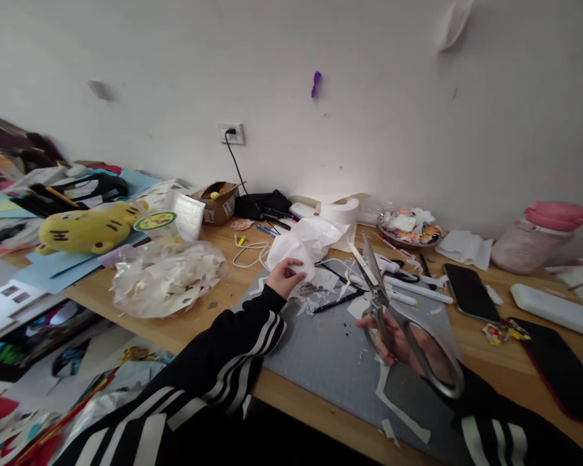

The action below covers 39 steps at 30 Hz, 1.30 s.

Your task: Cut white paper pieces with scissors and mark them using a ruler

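Well, from the head view: with the left arm stretched forward over the mat (301,356), pinching the sheet (291,248) in the left hand (285,278), with thumb and fingertips close together. At the mat's far side with the sheet, near a black pen (339,301) and scraps. With the right arm angled in from the lower right, gripping the scissors (379,298) in the right hand (399,343), with fingers curled around the handles; pointing the blades upward, slightly parted. Cannot tell whether touching the sheet with the tips.
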Motion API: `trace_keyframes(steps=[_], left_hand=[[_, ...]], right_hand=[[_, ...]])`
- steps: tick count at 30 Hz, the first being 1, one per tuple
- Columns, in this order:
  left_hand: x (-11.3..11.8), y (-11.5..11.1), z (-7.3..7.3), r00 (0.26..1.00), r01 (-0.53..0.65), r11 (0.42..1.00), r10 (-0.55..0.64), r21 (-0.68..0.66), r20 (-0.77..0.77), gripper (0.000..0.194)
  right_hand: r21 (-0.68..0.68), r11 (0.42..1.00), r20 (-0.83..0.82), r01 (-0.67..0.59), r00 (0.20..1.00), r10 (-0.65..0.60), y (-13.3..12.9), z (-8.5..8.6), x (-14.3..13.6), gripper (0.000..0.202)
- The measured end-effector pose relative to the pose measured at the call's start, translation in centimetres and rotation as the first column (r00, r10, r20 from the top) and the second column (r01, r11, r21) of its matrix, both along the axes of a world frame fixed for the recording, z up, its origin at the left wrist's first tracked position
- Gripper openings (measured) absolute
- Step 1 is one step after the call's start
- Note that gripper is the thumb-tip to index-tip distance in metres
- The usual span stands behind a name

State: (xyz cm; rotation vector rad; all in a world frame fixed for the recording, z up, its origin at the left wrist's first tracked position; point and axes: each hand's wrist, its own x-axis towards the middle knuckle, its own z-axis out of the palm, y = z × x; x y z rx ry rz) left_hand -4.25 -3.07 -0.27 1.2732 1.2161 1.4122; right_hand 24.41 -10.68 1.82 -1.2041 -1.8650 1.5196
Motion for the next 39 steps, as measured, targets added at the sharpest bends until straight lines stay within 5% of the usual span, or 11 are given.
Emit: trace_keyframes(steps=[3, 8, 15, 20, 26, 32, 39], left_hand=[[-0.1, -0.1, 0.1, 1.000, 0.008, 1.000, -0.008, 0.008, 0.017, 0.051], [-0.5, -0.1, -0.3, 0.999, 0.018, 0.999, -0.019, 0.032, 0.037, 0.057], [-0.6, -0.3, 0.6, 0.994, -0.033, 0.996, 0.025, 0.080, 0.106, 0.050], [-0.5, -0.3, 0.6, 0.990, 0.020, 0.994, -0.034, 0.107, 0.136, 0.042], [-0.2, -0.5, 0.3, 0.964, 0.219, 0.965, -0.237, 0.146, 0.123, 0.045], [0.2, -1.2, 0.6, 0.950, 0.271, 0.952, -0.288, 0.142, 0.121, 0.052], [0.0, -1.0, 0.5, 0.989, 0.126, 0.979, -0.137, 0.159, 0.062, 0.049]], right_hand=[[-0.317, 0.945, -0.311, -0.075, 0.950, -0.029, -0.4, 0.6, -0.6, 0.080], [-0.574, 0.810, -0.340, -0.121, 0.935, -0.101, -0.3, 1.9, -0.8, 0.065], [-0.656, 0.730, -0.394, -0.193, 0.912, -0.113, 0.9, 0.7, 0.4, 0.040], [-0.649, 0.553, -0.570, -0.523, 0.815, 0.102, 3.3, -1.3, 2.0, 0.050], [-0.690, 0.406, -0.612, -0.599, 0.782, 0.116, 4.9, -3.7, 2.8, 0.033], [-0.707, 0.402, -0.603, -0.582, 0.793, 0.087, 5.1, -4.7, 3.0, 0.031], [-0.641, 0.483, -0.645, -0.596, 0.760, 0.081, 3.9, -3.9, 2.5, 0.041]])
